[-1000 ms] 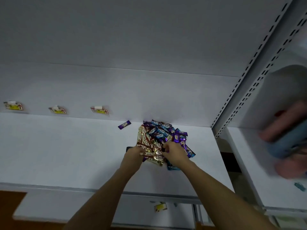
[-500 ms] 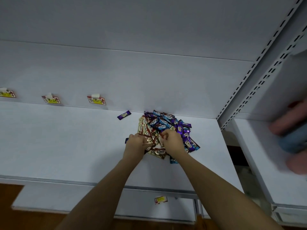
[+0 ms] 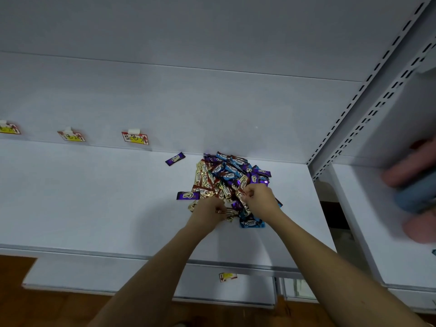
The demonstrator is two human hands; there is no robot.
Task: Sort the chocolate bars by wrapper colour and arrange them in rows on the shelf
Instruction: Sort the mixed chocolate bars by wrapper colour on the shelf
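One wide white metal shelf [image 3: 94, 197] carries everything, with a white back panel behind it and perforated grey uprights [image 3: 368, 102] at its right end. Three small yellow-and-red paper labels [image 3: 135, 138] are stuck along the back edge, left of centre. Toward the right rear sits an unsorted heap of foil-wrapped chocolate bars [image 3: 226, 178], gold, purple and blue wrappers mixed and overlapping, their long axes pointing every way; most print reads "Choco". The left hand [image 3: 208, 211] lies at the heap's near edge, fingers curled down into gold wrappers; what exactly it grips is hidden. The right hand [image 3: 259, 198] pinches a gold-wrapped bar [image 3: 243, 200] at the heap's near right, the bar's long axis running toward the shelf front. A blue-wrapped bar [image 3: 251, 223] lies flat nearest the front, lengthwise left to right. One purple bar [image 3: 188, 195] juts from the heap's left side, also lengthwise left to right. A lone purple-wrapped bar [image 3: 175, 158] lies apart, left of the heap near the back, tilted up to the right.
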